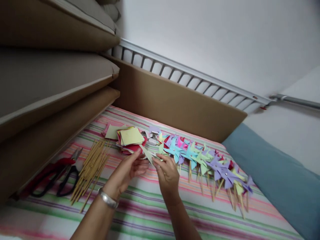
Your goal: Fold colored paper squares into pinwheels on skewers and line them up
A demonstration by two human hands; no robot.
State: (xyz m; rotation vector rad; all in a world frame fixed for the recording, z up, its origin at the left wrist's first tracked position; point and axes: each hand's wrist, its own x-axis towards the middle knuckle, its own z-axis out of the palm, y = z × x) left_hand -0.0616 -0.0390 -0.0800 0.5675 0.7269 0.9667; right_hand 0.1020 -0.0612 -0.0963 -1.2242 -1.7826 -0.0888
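Note:
A pale green piece of cut paper [147, 154] is pinched in the fingers of my right hand [168, 173], one point of it standing up to the left. My left hand [130, 168] is just left of the paper, thumb raised and fingers stretched and apart; no clear grip shows. Behind my left hand lies a stack of colored paper squares [131, 136], pale yellow on top. To the right of my right hand, finished paper pinwheels [175, 150] on sticks lie in an overlapping row, in blue, green, purple, pink and yellow.
A bundle of thin wooden sticks [91, 170] lies left of my left arm, with black-handled scissors [68, 178] beside it. Small grey and white items [152, 136] sit behind the paper. Brown cushioned panels [57, 80] rise at left, a brown board [175, 96] and radiator [185, 79] behind.

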